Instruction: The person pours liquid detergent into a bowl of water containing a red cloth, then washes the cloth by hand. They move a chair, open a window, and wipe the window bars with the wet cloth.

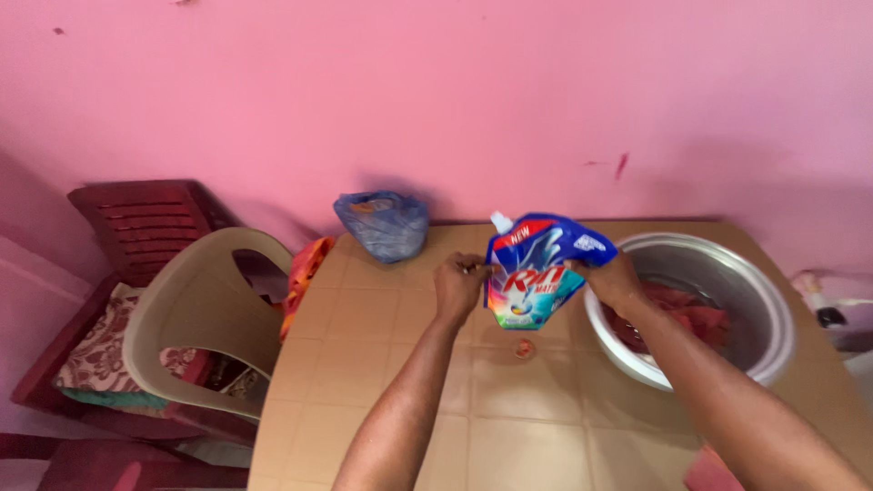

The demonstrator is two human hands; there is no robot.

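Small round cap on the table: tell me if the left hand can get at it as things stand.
Probably yes. The cap lies bare on the table, just below the left hand, nothing between them. But that hand grips the pouch, so it must let go first.

Near half of the tan plastic table with a moulded tile pattern (382,400) lay bare, giving open passage from the front edge up between the two forearms. One small round reddish cap (524,348) sat on that surface, just below the blue spouted detergent pouch (536,270). The pouch, held up between the left hand (457,285) and the right hand (611,277), blocked the table's middle. The large round metal basin holding red cloth (727,300) filled the right side. A knotted blue plastic bag (383,224) stood at the far edge against the pink wall (436,100). The beige plastic chair (205,318) closed off the left edge.
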